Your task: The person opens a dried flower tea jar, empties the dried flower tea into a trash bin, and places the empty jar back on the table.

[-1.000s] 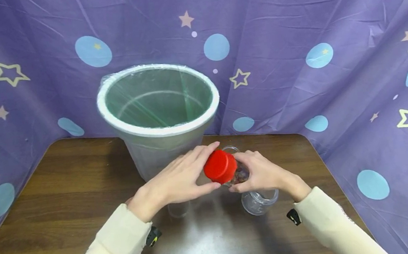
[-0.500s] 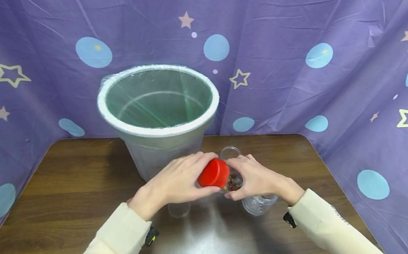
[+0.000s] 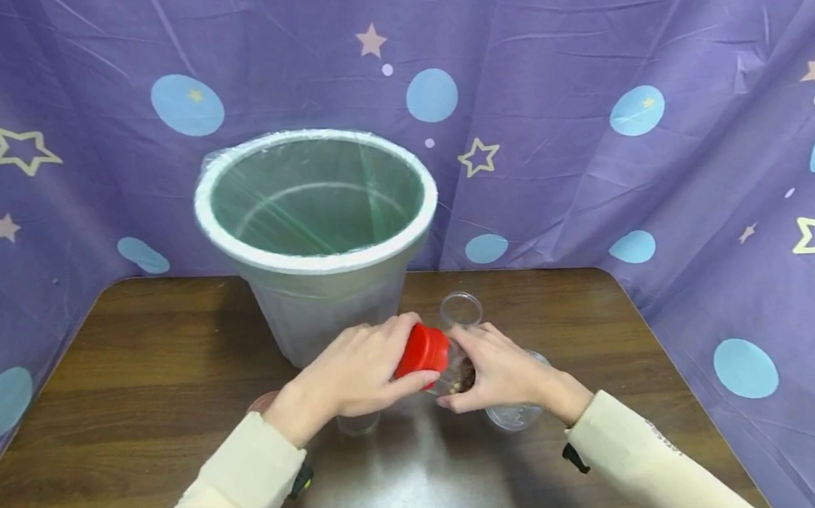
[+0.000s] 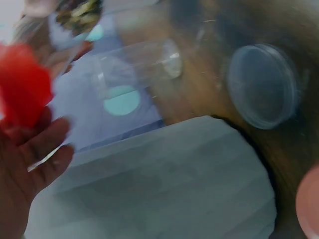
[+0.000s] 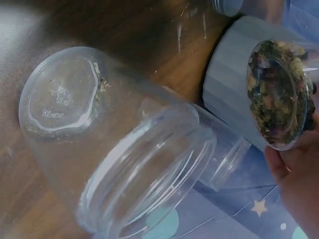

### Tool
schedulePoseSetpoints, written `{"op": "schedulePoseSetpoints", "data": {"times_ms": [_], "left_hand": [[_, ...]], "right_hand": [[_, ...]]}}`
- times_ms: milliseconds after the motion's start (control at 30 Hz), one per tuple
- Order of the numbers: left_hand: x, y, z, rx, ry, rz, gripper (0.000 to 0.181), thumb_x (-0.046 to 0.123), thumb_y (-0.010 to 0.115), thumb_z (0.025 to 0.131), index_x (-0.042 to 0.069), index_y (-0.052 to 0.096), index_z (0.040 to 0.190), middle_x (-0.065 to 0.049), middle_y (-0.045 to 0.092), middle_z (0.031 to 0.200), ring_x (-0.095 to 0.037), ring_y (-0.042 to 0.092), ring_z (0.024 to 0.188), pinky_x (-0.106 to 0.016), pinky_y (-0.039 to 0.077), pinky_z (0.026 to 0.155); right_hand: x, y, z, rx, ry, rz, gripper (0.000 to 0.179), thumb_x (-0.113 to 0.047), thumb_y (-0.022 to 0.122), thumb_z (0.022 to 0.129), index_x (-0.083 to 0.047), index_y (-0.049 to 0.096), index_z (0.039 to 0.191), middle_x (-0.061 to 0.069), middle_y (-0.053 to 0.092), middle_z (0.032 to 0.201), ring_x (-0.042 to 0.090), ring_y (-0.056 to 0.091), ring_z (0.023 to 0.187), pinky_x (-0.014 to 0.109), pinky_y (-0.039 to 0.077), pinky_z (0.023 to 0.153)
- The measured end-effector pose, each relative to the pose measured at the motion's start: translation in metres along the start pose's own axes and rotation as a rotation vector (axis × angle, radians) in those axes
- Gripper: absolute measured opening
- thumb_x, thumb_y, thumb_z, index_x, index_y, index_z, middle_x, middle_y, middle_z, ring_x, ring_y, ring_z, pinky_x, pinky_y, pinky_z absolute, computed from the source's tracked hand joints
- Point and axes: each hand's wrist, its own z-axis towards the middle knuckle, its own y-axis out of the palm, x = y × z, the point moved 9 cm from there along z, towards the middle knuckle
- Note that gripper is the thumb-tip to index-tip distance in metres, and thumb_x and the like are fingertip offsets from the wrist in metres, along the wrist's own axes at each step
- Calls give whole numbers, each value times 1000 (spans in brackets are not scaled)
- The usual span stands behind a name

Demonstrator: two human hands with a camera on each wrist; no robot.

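In the head view my left hand (image 3: 360,370) grips a red lid (image 3: 419,352), fingers over its top and thumb below. The lid sits at the left end of a small clear jar (image 3: 459,375), which lies tilted between my hands above the table. My right hand (image 3: 505,370) holds the jar's body, thumb on the near side. Dried brown and green flakes (image 5: 269,107) are gathered at the jar's base in the right wrist view. Just under my right hand stands a larger clear jar (image 5: 60,114), lidless, with a few crumbs inside near its base.
A tall pale bin (image 3: 325,261) lined with clear plastic stands behind my hands. One clear container (image 3: 461,309) is behind the right hand, another (image 3: 359,425) below the left. A pink round object (image 3: 263,401) shows past my left wrist. Purple cloth (image 3: 544,62) hangs behind the wooden table.
Both hands have moved left and slightly nearer with the jar, still gripping lid and body. The lid has turned to face further left. The clear container behind shows more fully.
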Motion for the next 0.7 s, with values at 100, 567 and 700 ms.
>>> {"op": "schedulePoseSetpoints", "data": {"times_ms": [100,567,700], "left_hand": [[0,5,-2,30,8,32,59,53,59,90,6,47,123,0,63,89,-11,59,69,-25,53,62],[4,2,-5,193,-15,166,42,46,55,89,7,48,102,-1,59,67,-13,50,52,-27,44,54],[6,1,-5,201,-30,192,41,46,53,89,6,47,98,-2,58,64,-14,50,50,-29,44,53]], "right_hand": [[-3,0,2,40,-18,-48,59,-46,78,68,-15,55,113,-9,64,90,9,60,89,39,47,95],[-14,-1,3,191,3,-194,60,-57,79,59,-15,62,98,-8,63,76,14,62,80,42,44,97],[-16,-2,2,228,3,-218,62,-58,79,58,-13,62,97,-5,64,77,18,63,85,42,46,95]]}}
